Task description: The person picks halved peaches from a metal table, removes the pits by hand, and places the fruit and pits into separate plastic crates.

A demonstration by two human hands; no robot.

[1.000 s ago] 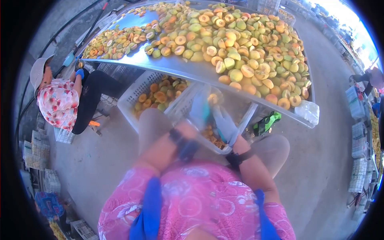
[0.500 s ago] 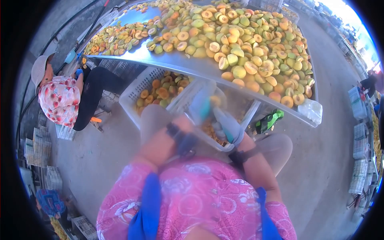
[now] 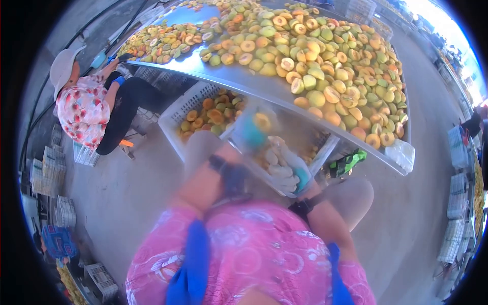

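Note:
My left hand [image 3: 252, 131], in a white and teal glove and smeared by motion, is raised over the nearer crate. A yellow-orange apricot half [image 3: 262, 122] is at its fingertips. My right hand [image 3: 285, 166], gloved the same way, is just to the right and lower, with curled fingers. What it holds, if anything, is hidden. Below both hands is a white plastic crate [image 3: 325, 152] with small brownish pieces in it, too blurred to name. Left of it, another white crate [image 3: 173, 122] holds apricots [image 3: 213, 114].
A metal table [image 3: 229, 79] slopes across the front, heaped with halved apricots [image 3: 325, 66]. A clear plastic bag [image 3: 400, 156] lies at its right corner, a green and black bag [image 3: 348, 162] beneath. At left sits a co-worker [image 3: 84, 112]. Stacked crates [image 3: 457, 195] line the right side.
My right hand has turned so its curled fingers face up, slightly lower. My left hand stays raised with the fruit. The view has shifted slightly, and the co-worker now reaches toward the table.

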